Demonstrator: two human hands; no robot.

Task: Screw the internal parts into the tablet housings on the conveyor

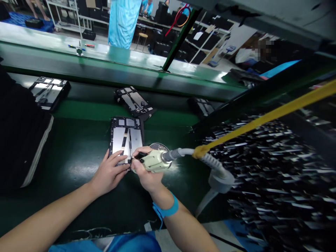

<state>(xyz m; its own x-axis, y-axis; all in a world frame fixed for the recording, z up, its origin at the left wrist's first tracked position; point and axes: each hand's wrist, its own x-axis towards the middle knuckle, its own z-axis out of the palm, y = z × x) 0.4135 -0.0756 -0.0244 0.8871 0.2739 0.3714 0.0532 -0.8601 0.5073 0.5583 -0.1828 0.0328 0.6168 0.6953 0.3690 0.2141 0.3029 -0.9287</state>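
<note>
An opened tablet chassis lies face down on the dark green bench in front of me, silver plate and black ribbon strips showing. My left hand rests on its near edge, fingers spread and pressing it flat. My right hand is wrapped round a cream electric screwdriver, whose black tip points at the chassis's near right corner. A grey coiled cable runs from the tool to the right. A blue wrist strap circles my right wrist.
Two more chassis lie on the conveyor belt, one just behind mine and another at the left. A round mesh dish sits by the tool. A yellow strap crosses the right. A person in a blue coat stands beyond the line.
</note>
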